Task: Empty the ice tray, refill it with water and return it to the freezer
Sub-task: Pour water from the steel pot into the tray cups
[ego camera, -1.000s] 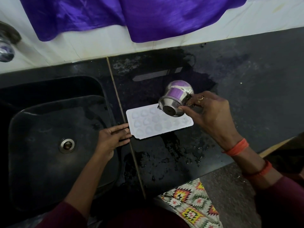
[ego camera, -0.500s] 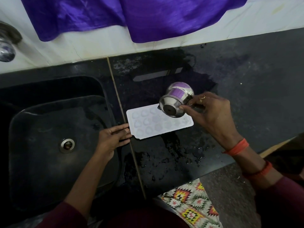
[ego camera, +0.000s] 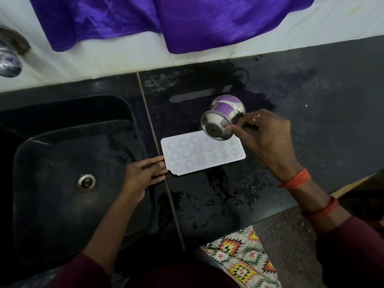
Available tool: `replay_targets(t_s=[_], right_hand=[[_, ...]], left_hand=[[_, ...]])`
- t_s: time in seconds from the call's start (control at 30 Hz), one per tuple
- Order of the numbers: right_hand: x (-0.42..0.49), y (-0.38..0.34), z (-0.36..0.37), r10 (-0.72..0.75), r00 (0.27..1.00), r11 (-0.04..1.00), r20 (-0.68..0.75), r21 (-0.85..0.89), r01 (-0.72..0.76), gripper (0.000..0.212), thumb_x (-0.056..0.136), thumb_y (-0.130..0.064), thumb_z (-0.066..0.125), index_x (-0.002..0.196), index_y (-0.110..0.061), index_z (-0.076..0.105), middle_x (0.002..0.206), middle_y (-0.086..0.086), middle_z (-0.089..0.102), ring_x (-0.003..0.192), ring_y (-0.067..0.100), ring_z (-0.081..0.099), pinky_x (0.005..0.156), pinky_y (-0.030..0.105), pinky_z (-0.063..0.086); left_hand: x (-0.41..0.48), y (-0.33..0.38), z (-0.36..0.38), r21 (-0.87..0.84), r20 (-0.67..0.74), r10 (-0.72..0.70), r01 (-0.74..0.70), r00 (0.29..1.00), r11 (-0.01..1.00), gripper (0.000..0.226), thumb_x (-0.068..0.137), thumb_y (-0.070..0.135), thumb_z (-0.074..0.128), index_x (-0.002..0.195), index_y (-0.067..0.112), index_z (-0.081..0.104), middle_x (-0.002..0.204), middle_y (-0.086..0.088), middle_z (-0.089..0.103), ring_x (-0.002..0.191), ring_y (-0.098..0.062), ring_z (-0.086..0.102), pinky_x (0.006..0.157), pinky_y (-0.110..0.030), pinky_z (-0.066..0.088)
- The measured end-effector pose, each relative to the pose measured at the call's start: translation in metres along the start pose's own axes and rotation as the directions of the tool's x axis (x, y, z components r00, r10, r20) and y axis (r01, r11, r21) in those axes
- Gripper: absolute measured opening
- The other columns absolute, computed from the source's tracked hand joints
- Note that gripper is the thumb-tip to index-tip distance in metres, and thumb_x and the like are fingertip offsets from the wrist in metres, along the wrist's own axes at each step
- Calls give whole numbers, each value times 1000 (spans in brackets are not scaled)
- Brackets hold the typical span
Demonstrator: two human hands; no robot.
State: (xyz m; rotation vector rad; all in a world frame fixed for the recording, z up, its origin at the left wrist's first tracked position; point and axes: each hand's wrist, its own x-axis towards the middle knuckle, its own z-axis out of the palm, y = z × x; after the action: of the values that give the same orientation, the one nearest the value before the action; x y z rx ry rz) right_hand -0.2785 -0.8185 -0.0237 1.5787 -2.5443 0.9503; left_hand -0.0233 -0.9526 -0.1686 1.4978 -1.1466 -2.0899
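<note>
A white ice tray [ego camera: 199, 155] with several round cells lies flat on the wet black counter [ego camera: 311, 113], just right of the sink. My left hand [ego camera: 145, 173] rests with straight fingers against the tray's left end. My right hand [ego camera: 266, 138] grips a small steel cup [ego camera: 221, 118] and holds it tipped on its side over the tray's far right corner, its base facing me. Its mouth points away from me, so what it holds is hidden.
A black sink [ego camera: 62, 183] with a round drain [ego camera: 85, 182] lies to the left. A steel tap [ego camera: 10, 57] juts out at the far left. Purple cloth [ego camera: 187, 21] hangs over the white tiled wall. Water is spilled on the counter in front of the tray.
My right hand has shifted the tipped cup slightly to the right and farther away over the tray. My left hand and the tray have stayed in place.
</note>
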Motion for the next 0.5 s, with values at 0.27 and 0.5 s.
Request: replay_targets(t_s=[0.27,0.5], right_hand=[[4,3,6,-20,1000,1000,-7,-14,20,26,81,-35,83,87,-10,78,89,6,71,69,19,66,68,35,56],[5,4,6,-29,1000,999,7,-21,29,27,82,-36,82,89,-10,78,90,6,71,70,19,66,69,34,56]], left_hand=[[1,-1,-2,3,9,0,0,1000,1000,16,95,5,67,105,15,75,93,-7,80,86,-18,77,64,-23,60],[2,-1,-2,-1,14,-4,4,1000,1000,16,94,6,68,106,14,75,92,-6,80,84,-17,77,64,-24,60]])
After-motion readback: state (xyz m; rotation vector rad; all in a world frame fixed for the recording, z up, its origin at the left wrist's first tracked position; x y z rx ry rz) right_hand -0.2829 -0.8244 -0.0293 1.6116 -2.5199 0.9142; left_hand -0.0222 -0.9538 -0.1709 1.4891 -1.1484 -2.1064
